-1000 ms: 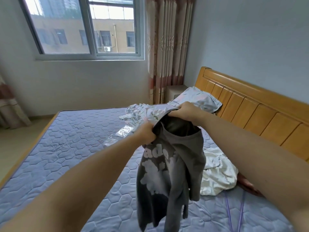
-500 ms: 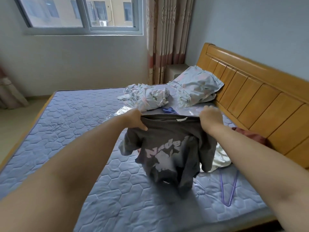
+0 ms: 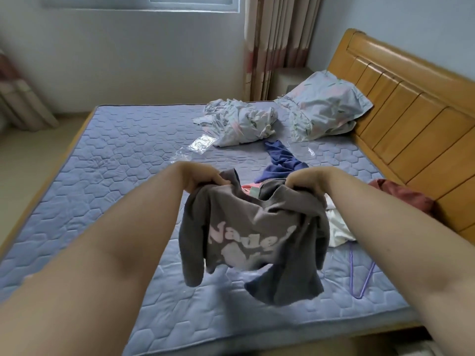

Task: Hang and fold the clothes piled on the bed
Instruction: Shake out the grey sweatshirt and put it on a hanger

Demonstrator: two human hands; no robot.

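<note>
Since half a second ago both hands have drawn closer together and the grey T-shirt with pale pink lettering (image 3: 253, 235) now sags between them in a slack curve instead of being stretched flat, its hem swinging above the mattress. Largest in view is the wide bed with its blue quilted hexagon-stitched mattress cover (image 3: 123, 160), backed on the right by a honey-coloured wooden slatted headboard (image 3: 411, 119). Against that headboard leans a floral pale blue pillow (image 3: 326, 104), and just beside it lies a crumpled bundle of matching floral bedding (image 3: 241, 124). The T-shirt hangs in the air over the near half of the mattress, clear of the cover. Beyond it lie a dark blue garment (image 3: 282, 163), a white cloth (image 3: 339, 229) and a maroon garment (image 3: 403, 196) near the headboard. A thin purple wire hanger (image 3: 365, 278) rests flat on the cover at the right. The left hand (image 3: 203, 177) has its fingers curled round one shoulder of the T-shirt, and the right hand (image 3: 305, 182) grips the other shoulder in the same bunched way.
</note>
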